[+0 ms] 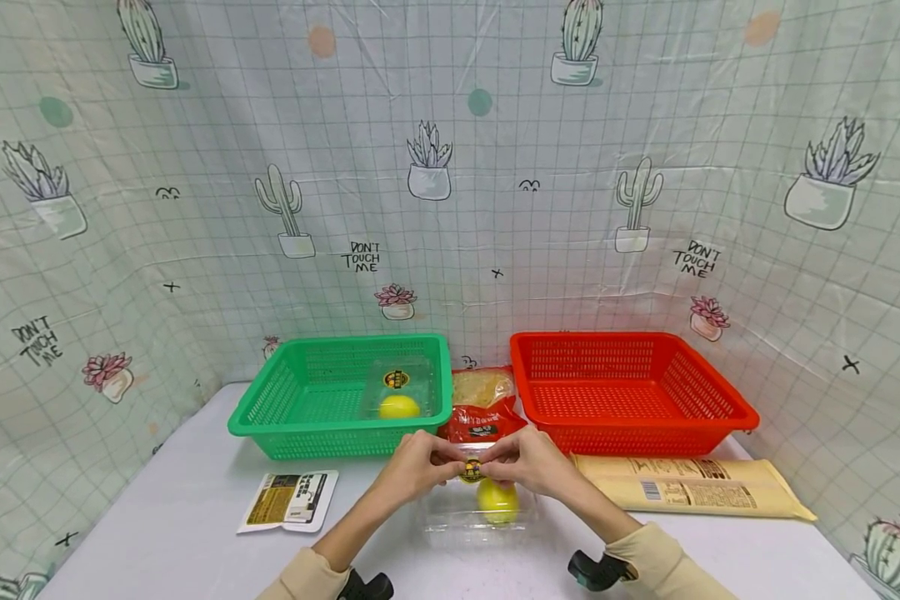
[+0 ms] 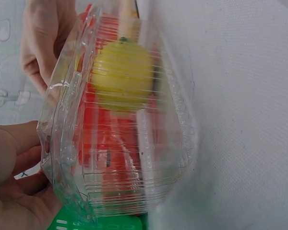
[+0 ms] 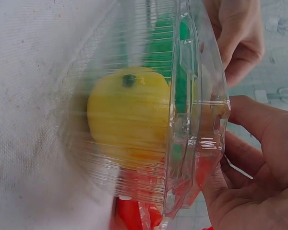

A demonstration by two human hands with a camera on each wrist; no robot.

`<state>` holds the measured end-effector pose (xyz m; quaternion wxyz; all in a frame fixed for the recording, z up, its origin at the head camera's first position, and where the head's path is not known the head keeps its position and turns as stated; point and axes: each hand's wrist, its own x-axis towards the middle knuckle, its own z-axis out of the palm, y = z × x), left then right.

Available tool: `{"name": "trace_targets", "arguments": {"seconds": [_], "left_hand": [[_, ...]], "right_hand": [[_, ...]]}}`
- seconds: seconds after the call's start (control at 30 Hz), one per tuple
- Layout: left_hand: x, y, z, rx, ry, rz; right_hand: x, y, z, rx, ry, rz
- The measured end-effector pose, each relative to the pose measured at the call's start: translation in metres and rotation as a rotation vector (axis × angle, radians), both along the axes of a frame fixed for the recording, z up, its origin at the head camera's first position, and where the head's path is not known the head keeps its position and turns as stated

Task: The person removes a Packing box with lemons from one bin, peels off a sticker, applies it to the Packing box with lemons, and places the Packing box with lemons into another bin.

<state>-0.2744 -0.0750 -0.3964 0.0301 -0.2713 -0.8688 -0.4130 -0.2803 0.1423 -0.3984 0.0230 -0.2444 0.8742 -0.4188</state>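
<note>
On the white table in the head view stands a clear plastic clamshell box (image 1: 450,518) with a lid, a yellow fruit (image 1: 498,502) inside it at the right. Close over the lid, a small round black-and-yellow sticker (image 1: 471,471) lies between the two hands. My left hand (image 1: 418,468) pinches its left edge with thumb and forefinger. From the other side, my right hand (image 1: 534,463) pinches the right edge. Both wrist views show the ribbed box wall (image 2: 120,167) with the fruit (image 3: 129,115) behind it, and fingers right at the lid's top.
A green basket (image 1: 337,427) at the back left holds another clear box (image 1: 375,392) with a yellow fruit and round sticker. A red basket (image 1: 630,437) stands back right. Around the work lie a red food packet (image 1: 482,417), a white-and-brown pouch (image 1: 288,502) and a long tan package (image 1: 690,487).
</note>
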Motion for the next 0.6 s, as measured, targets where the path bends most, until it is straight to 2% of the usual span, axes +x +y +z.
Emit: {"name": "trace_targets", "arguments": {"seconds": [0.33, 0.6], "left_hand": [[-0.001, 0.001, -0.001, 0.000, -0.010, -0.006], [-0.002, 0.002, 0.000, -0.040, 0.037, -0.014]], "right_hand": [[0.000, -0.002, 0.004, 0.033, 0.011, 0.010], [0.003, -0.006, 0.011, 0.062, 0.025, -0.002]]}}
